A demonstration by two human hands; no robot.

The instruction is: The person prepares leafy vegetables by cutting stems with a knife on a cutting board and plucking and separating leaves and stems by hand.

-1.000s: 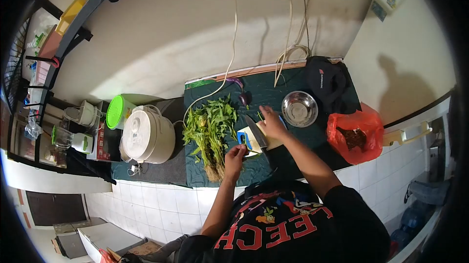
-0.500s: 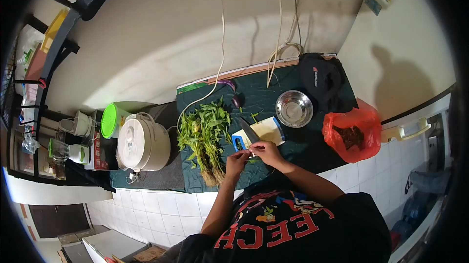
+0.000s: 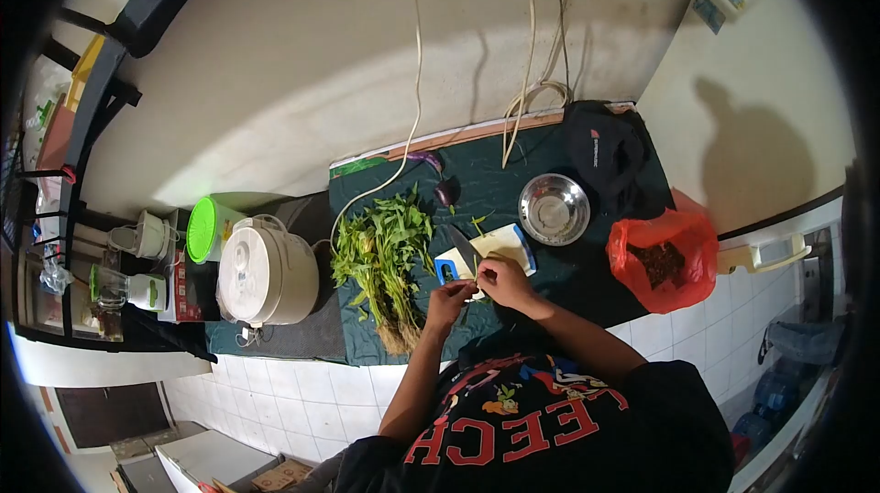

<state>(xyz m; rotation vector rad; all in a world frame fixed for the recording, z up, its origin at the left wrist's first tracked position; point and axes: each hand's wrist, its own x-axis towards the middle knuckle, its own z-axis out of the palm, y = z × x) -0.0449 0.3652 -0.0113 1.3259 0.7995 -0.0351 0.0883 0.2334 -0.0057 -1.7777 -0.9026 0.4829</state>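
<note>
Item, left hand [image 3: 447, 305]: bare, at the near edge of the board, its thumb and fingers bunched at the tips and meeting those of the other hand. Item, right hand [image 3: 506, 284]: bare, curled over the near part of the board, fingertips likewise drawn in. We cannot tell whether either grips anything; whatever may lie between the fingertips is too small for us to make out.

Item, cutting board [image 3: 506, 241]: white with blue ends, lying flat beneath the hands. Item, knife [image 3: 465, 247]: dark blade slanting across the board, point away from the person; we find its handle hidden by the right hand.

Item, leafy greens [image 3: 383, 241]: one large bundle, to the left of the board, leaves toward the wall, pale roots toward the person. Item, green sprig [image 3: 478, 221]: loose, just beyond the board. Item, eggplant [image 3: 446, 191]: purple, curved, beyond the board.

Item, metal bowl [image 3: 554, 185]: round, right of the board. Item, red plastic bag [image 3: 683, 296]: open-mouthed at far right, with brown matter inside. Item, rice cooker [image 3: 295, 268]: white, lidded, left of the greens. We list the green cloth [image 3: 591, 278] beneath the board and bowl.
</note>
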